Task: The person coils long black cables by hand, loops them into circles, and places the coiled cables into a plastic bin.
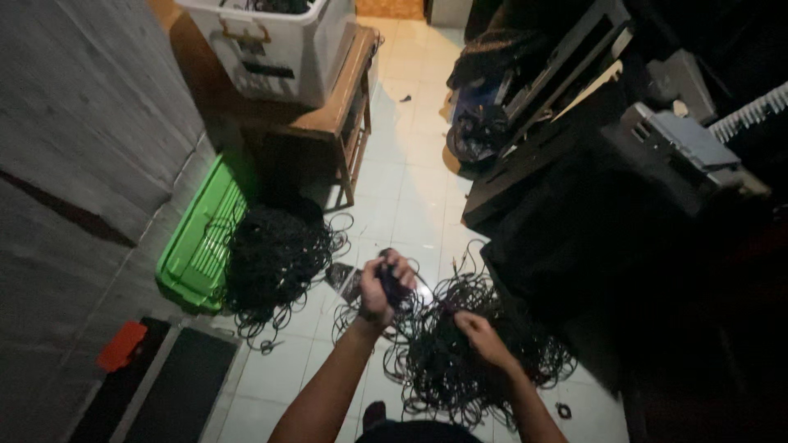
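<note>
A dark cable bundle is gripped by the left hand; the floor cable tangle is pinched by the right hand.

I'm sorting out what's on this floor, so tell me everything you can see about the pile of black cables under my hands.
The pile of black cables is a loose tangle of thin, dark, rubbery-looking wires spread on the pale tiled floor, with loops straggling outwards. The left hand grips a bunch raised above it; the right hand reaches into its middle. A second, denser black heap lies apart, against a green crate. Any plugs are too dim to make out.
</note>
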